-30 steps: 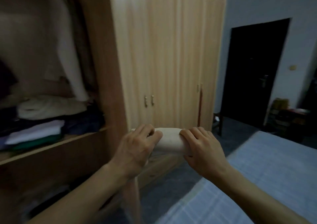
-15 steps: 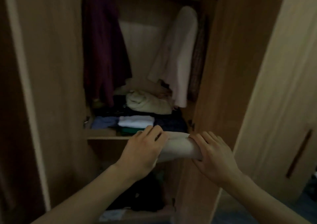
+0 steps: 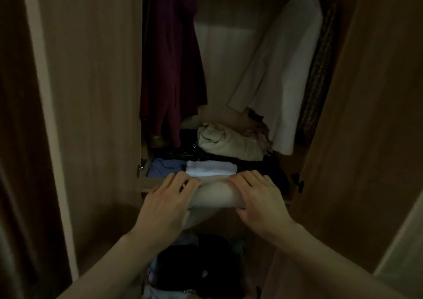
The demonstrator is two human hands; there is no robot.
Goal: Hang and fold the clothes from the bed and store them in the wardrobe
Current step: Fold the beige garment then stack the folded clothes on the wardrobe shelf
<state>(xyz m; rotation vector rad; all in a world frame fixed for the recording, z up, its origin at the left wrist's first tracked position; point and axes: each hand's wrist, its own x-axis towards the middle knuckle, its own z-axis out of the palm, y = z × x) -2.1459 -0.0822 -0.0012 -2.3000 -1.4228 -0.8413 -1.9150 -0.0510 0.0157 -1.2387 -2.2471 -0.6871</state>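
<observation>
A folded pale beige garment (image 3: pixel 215 194) is held between both hands just in front of the wardrobe shelf (image 3: pixel 150 183). My left hand (image 3: pixel 166 203) grips its left end and my right hand (image 3: pixel 261 201) grips its right end, fingers curled over the top. A loose flap of the garment hangs down below. On the shelf lie a folded white piece (image 3: pixel 210 168), a blue piece (image 3: pixel 164 167), dark clothes and a cream bundle (image 3: pixel 229 142).
A dark red garment (image 3: pixel 171 58) hangs at the left and a white jacket (image 3: pixel 283 69) at the right of the open wardrobe. The open doors (image 3: pixel 91 92) flank both sides. Dark clothes (image 3: pixel 199 264) lie in the lower compartment.
The view has swung from the bed and shut doors to the open wardrobe. Both hands have carried the folded garment up to the shelf edge.
</observation>
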